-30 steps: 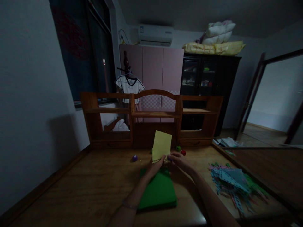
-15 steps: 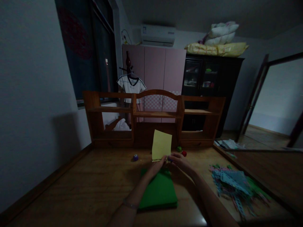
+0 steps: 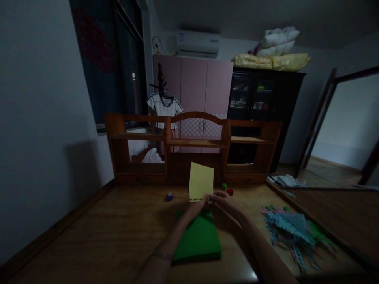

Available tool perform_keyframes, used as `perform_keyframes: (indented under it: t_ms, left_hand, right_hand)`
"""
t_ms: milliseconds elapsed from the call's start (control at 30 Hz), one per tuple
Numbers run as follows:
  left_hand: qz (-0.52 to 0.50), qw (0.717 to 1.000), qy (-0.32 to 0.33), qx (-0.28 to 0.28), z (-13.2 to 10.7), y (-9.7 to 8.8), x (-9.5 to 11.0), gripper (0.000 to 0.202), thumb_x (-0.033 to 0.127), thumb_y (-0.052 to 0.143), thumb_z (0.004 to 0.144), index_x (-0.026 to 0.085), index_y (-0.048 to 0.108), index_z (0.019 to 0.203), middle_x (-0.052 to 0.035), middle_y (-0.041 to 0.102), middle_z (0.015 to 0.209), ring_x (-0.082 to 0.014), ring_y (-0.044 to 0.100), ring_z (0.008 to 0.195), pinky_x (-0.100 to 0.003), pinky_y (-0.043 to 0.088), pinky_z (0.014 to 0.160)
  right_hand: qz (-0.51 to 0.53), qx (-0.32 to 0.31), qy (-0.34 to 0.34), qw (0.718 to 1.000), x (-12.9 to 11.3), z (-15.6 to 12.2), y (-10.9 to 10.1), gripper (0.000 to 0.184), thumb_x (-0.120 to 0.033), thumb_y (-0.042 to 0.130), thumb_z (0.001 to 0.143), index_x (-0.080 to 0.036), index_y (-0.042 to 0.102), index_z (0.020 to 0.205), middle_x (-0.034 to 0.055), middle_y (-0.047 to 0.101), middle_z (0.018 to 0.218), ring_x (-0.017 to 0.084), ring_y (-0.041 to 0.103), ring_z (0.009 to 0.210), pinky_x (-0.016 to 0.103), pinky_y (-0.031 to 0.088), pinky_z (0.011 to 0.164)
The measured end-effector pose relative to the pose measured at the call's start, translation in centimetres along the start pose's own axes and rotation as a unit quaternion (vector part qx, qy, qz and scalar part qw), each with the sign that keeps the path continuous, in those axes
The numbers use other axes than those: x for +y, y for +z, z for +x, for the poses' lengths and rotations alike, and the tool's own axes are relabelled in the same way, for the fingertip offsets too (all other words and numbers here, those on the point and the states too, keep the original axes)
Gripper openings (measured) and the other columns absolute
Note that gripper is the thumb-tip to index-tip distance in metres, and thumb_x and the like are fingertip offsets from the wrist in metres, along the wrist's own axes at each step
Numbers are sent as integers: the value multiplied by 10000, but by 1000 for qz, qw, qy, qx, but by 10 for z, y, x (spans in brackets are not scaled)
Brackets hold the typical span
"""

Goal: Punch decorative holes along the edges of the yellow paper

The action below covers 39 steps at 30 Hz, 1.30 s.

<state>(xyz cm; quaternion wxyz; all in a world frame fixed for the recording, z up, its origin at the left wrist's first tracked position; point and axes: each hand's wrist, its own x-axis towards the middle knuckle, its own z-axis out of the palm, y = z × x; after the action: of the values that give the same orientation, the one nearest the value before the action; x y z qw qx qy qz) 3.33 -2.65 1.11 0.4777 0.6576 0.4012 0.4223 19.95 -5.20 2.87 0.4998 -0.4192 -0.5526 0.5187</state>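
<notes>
– Where are the fingers?
– The left hand (image 3: 194, 209) pinches the sheet (image 3: 201, 181) by its bottom edge, upright over the green pad (image 3: 197, 240). The right hand (image 3: 226, 203) is closed on what looks like a punch (image 3: 211, 198) at that edge.
– Advice?
– Feed the edge in flat and square, gripped low.
– Obstacles?
– None. There are loose punches (image 3: 169, 196) beyond, strips (image 3: 293, 228) to the right on the table (image 3: 118, 228), and a shelf (image 3: 194, 142) behind.

The yellow sheet (image 3: 201, 180) looks like matt paper, the desk (image 3: 118, 232) glossy varnished wood.
</notes>
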Motion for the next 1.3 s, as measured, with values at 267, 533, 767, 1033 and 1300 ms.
perform_keyframes:
  t_ms: [267,533,767,1033,1300]
  left_hand:
    - [-3,1000,-27,1,4,1,-6,489,502,482,784,144,610,1090,-94,557,1223,-213,470,1177,-316,281,1052]
    - [7,999,-20,29,6,3,-14,496,475,512,783,156,562,1160,-93,539,1246,-219,467,1178,-336,273,1062]
    - [1,999,-42,17,12,3,-20,526,493,514,773,136,561,1156,-118,520,1262,-231,431,1210,-359,221,1083]
    - [3,1000,-27,12,10,0,-18,525,525,501,766,133,594,1102,-117,552,1224,-226,457,1185,-346,253,1066]
    - [5,1000,-3,25,9,1,-16,541,536,506,759,150,586,1129,-101,529,1255,-229,469,1176,-344,296,1050]
  right_hand:
    - [-3,-2,-16,1000,5,2,-3,300,-416,719,630,-181,654,805,46,644,848,206,599,799,298,448,716]
    - [-21,-13,-41,999,5,-1,-2,299,-409,688,673,-187,655,870,65,650,917,224,595,866,327,453,773]
    - [-53,-13,-48,997,-3,-6,1,384,-477,665,671,-169,652,900,75,656,899,218,602,822,330,449,734]
    - [-70,-12,-48,996,-5,-6,0,357,-477,650,693,-166,663,868,59,652,861,201,591,791,299,438,703]
    - [-45,-1,-22,999,-3,-8,4,377,-479,658,681,-183,651,913,62,651,935,224,589,878,311,450,750]
